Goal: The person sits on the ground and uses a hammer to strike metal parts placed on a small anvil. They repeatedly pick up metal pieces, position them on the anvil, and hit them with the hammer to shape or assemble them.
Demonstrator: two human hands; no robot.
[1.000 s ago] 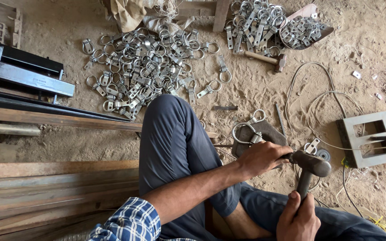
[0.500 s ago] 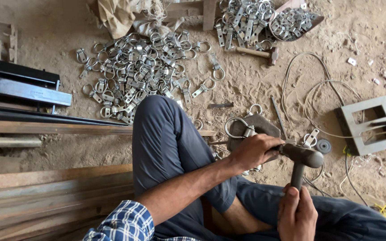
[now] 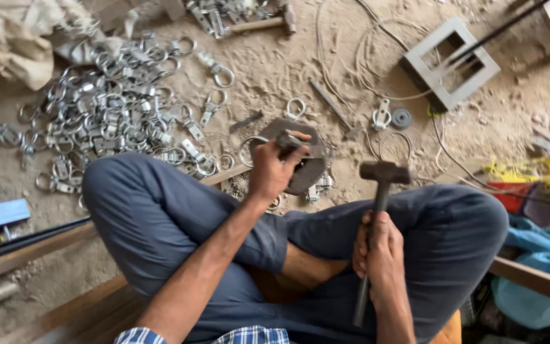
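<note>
Sitting posture: person cross-legged on a sandy floor, head view looking down on both hands.
Left hand: left hand (image 3: 274, 167) pinches a small metal ring fitting (image 3: 288, 141) flat against a dark steel block (image 3: 305, 167) that lies on the ground just in front of the legs.
Right hand: right hand (image 3: 379, 255) is wrapped around the handle of a hammer (image 3: 383, 191), head raised above the right knee, beside the block and clear of it.
Step in hand, judged: striking the fitting on the block; good practice is to keep the fingertips behind the strike point, seat the fitting flat, and bring the head down square.
Stock: large pile of ring fittings (image 3: 116, 111) lies to the left, well apart from the block; a second hammer (image 3: 262, 24) lies near the top edge.
Other items: grey rectangular metal frame (image 3: 450, 60) at upper right; loose wire (image 3: 364, 83) loops between frame and block.
Packages: pale sack (image 3: 7, 38) at top left; blue fabric (image 3: 542, 255) and yellow strands (image 3: 542, 172) at right.
Labels and signs: none legible in this view.
</note>
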